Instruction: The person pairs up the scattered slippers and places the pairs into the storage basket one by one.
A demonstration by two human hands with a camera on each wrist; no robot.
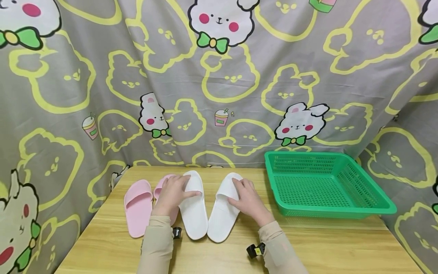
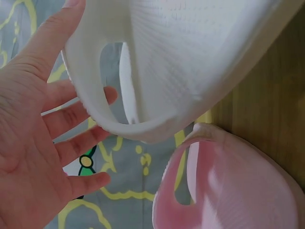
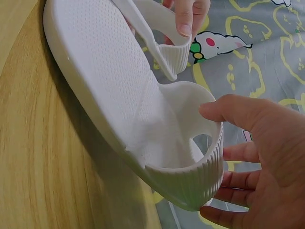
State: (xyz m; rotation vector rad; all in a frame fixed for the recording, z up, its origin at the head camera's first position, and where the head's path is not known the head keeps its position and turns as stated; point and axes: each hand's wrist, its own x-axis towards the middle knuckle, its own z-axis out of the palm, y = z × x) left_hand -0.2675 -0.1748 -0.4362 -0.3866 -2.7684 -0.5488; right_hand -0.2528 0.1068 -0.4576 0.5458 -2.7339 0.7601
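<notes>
Two white slippers lie on the table with their heels together and toes spread apart. My left hand [image 1: 172,193] is at the strap of the left white slipper [image 1: 194,217]. In the left wrist view its thumb meets the strap edge, and its fingers reach past the toe opening. The right hand [image 1: 249,198] holds the right white slipper [image 1: 224,217] by its ribbed strap, thumb at the inner edge and fingers outside, as the right wrist view shows. Beside them on the left is a pink slipper [image 1: 139,215]; a second pink slipper [image 2: 243,186] is partly hidden behind my left hand.
A green plastic basket [image 1: 338,210] with perforated sides stands at the right of the wooden table [image 1: 208,258]. Behind the table hangs a grey curtain [image 1: 184,83] with yellow outlines and rabbit prints.
</notes>
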